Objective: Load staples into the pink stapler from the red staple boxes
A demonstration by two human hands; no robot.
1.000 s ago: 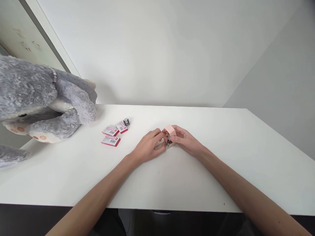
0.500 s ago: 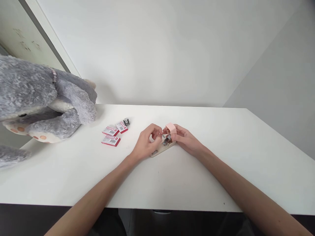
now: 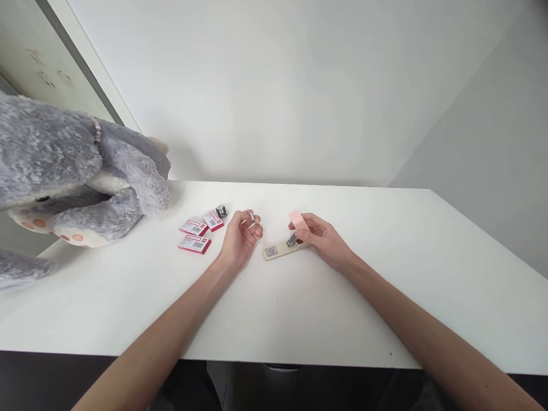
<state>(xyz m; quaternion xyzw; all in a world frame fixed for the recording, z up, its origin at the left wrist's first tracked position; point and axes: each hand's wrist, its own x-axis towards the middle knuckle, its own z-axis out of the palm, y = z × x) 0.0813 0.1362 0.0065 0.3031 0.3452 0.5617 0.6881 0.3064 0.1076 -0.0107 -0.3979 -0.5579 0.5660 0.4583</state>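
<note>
A stapler [image 3: 282, 249] lies opened on the table, its cream base flat and a square metal plate at its left end. Its pink top [image 3: 298, 220] is tipped up, with a metal part showing below it. My right hand [image 3: 324, 238] is closed around the stapler's raised top at the right end. To the left, my left hand [image 3: 237, 240] is turned partly palm up, apart from the stapler. A short grey strip of staples [image 3: 252, 217] is pinched between its fingers.
Several small red-and-white boxes [image 3: 194, 244] lie left of my left hand. Beside them is a small black-and-silver item [image 3: 221, 211]. A large grey plush toy [image 3: 128, 171] takes up the left side. The white table [image 3: 265, 319] meets a wall [image 3: 257, 91] at the back.
My left hand has moved left, away from the stapler, with the strip in its fingers and the palm turned upward. The stapler's base is now more exposed and turned slightly.
</note>
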